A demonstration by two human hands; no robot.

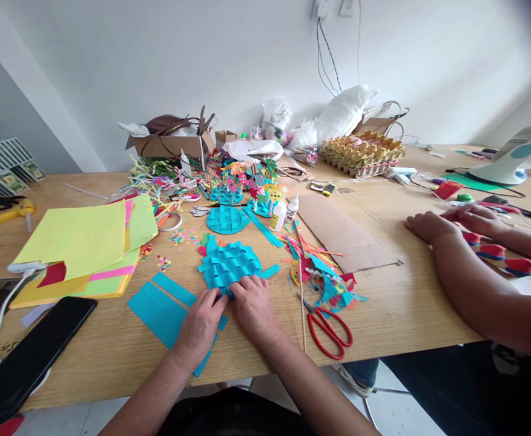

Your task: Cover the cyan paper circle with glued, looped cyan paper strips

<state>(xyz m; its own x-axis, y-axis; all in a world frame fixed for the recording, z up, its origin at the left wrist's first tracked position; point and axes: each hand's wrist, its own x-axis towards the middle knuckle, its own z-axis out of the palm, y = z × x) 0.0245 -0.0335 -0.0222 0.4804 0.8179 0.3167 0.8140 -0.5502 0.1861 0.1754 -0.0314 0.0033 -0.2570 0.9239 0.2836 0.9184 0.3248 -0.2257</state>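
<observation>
A blue woven paper piece (pixel 231 261) with raised, wavy strips lies before me on the wooden table. At its near edge, my left hand (pixel 203 320) is closed with thumb and forefinger on the paper. My right hand (pixel 255 306), also closed, grips the same edge just beside it; both sets of fingertips are partly hidden. Under and left of my left hand are a flat blue paper sheet (pixel 158 312) and loose blue strips. Red-handled scissors (pixel 329 332) and a thin wooden stick (pixel 302 303) lie to the right of my right hand, among paper scraps (pixel 326 281).
Further back are a blue woven disc (pixel 227 219), glue bottles (pixel 278 215), a cardboard sheet (pixel 344 233) and egg trays (pixel 362 151). Coloured paper (pixel 74 236) and a black phone (pixel 33 360) lie left. Another person's hands (pixel 433 230) work at right.
</observation>
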